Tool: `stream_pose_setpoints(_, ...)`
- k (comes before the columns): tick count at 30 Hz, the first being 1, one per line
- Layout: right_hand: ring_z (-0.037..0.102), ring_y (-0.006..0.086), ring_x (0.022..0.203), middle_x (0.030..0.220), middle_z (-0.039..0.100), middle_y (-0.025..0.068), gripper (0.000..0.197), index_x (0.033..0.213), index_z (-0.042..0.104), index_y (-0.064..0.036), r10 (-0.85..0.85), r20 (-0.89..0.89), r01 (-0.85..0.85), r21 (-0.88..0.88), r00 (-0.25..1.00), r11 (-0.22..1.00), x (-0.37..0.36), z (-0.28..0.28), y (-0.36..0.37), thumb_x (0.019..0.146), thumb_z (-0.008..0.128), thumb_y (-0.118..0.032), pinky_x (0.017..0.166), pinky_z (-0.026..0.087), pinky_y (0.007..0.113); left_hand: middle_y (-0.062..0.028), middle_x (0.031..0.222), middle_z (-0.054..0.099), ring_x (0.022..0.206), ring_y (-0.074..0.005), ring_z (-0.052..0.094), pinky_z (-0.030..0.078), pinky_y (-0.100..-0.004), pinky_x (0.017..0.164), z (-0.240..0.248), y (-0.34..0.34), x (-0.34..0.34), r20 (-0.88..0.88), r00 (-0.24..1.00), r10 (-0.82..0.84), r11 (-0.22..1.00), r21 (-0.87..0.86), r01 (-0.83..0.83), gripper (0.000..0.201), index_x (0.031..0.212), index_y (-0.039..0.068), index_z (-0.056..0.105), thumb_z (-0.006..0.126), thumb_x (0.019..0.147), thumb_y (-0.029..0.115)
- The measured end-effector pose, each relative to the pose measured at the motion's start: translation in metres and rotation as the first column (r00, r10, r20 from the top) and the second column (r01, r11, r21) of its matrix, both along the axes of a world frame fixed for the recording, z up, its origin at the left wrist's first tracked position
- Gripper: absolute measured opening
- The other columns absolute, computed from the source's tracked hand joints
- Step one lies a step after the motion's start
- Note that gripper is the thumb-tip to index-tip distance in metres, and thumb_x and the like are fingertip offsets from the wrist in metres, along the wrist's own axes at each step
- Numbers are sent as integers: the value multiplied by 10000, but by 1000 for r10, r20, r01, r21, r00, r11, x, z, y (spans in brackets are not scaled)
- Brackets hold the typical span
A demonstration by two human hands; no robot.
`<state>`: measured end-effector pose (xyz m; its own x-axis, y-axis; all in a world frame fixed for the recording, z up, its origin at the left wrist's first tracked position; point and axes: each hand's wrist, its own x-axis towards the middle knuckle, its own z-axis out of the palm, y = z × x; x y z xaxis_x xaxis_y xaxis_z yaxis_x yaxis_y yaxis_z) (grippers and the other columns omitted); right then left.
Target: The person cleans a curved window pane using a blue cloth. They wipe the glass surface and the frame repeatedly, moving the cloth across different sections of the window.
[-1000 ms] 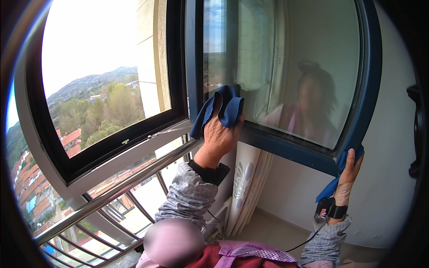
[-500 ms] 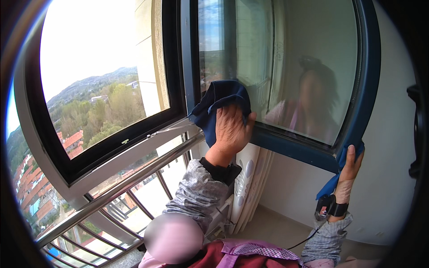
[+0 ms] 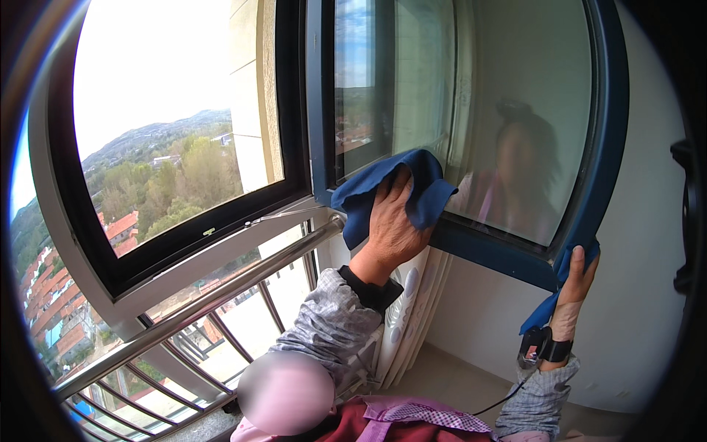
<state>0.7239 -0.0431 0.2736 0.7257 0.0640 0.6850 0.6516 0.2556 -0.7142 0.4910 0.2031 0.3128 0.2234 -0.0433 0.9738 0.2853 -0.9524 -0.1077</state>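
A dark blue cloth [image 3: 428, 193] lies bunched over the bottom rail of the open window sash [image 3: 486, 247], near its hinge side. My left hand [image 3: 396, 227] presses this cloth against the rail; the fingertips are partly covered by its folds. At the sash's lower right corner, my right hand [image 3: 578, 276] grips the frame, thumb on the near side. A second blue cloth [image 3: 541, 311] is caught between that hand and the corner, its end hanging down by the wrist. The glass pane [image 3: 515, 169] above carries a blurry reflection of a person.
On the left is the open window frame [image 3: 199, 258], with a thin metal stay arm [image 3: 283, 214] at its lower corner. Below runs a metal railing [image 3: 199, 313] with upright bars. A white radiator [image 3: 405, 317] stands under the sash, beside a pale wall [image 3: 486, 309].
My left hand and its cloth have slid right along the bottom rail, away from the hinge-side corner. My right hand stays at the sash corner; the view has shifted slightly.
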Motion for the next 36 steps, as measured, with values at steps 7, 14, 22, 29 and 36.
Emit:
stream_pose_setpoints(7, 532, 340, 1282, 1419, 519, 177, 890, 1509, 397, -99, 39, 20, -39, 7, 999, 999, -2, 1, 0, 876, 601, -691, 1057, 469, 418, -255, 1202, 567, 1198, -459, 480, 312, -543, 1075, 18, 26, 2, 113, 988, 110, 981, -174, -89, 487, 1227, -76, 573, 583, 967, 336)
stream_pose_setpoints(14, 538, 336, 1271, 1401, 532, 176, 879, 1497, 411, -90, 7, 34, -7, 11, 999, 1000, -2, 0, 0, 885, 586, -695, 1035, 482, 412, -214, 1575, 368, 1450, -383, 361, 213, -511, 1226, 34, 9, 17, -118, 993, -12, 994, 104, 24, 656, 1513, 36, 398, 582, 946, 308)
stream_pose_setpoints(22, 539, 366, 1280, 1414, 525, 185, 876, 1500, 400, -111, 5, 67, -4, -18, 998, 1000, 4, -1, 1, 883, 565, -710, 1031, 495, 441, -231, 1360, 535, 1281, -424, 473, 309, -514, 1131, 41, 18, 32, -11, 1000, 29, 992, -124, -30, 563, 1378, -8, 494, 571, 964, 365)
stream_pose_setpoints(29, 543, 385, 1279, 1416, 522, 186, 951, 1511, 383, -141, -7, 34, 8, -19, 999, 1000, 2, 0, 3, 832, 551, -785, 1007, 521, 475, -203, 1571, 378, 1382, -400, 442, 311, -516, 1179, 60, 30, 28, -206, 978, 9, 995, 97, 12, 621, 1463, 50, 457, 590, 922, 322)
stream_pose_setpoints(36, 549, 380, 1269, 1402, 526, 182, 908, 1499, 391, -143, 3, 37, -3, -12, 999, 1000, 1, 0, 1, 850, 552, -758, 1007, 522, 461, -253, 1497, 437, 1310, -457, 432, 291, -529, 1121, 141, 77, -12, 166, 985, 44, 909, -415, 30, 624, 1464, 50, 458, 410, 1024, 491)
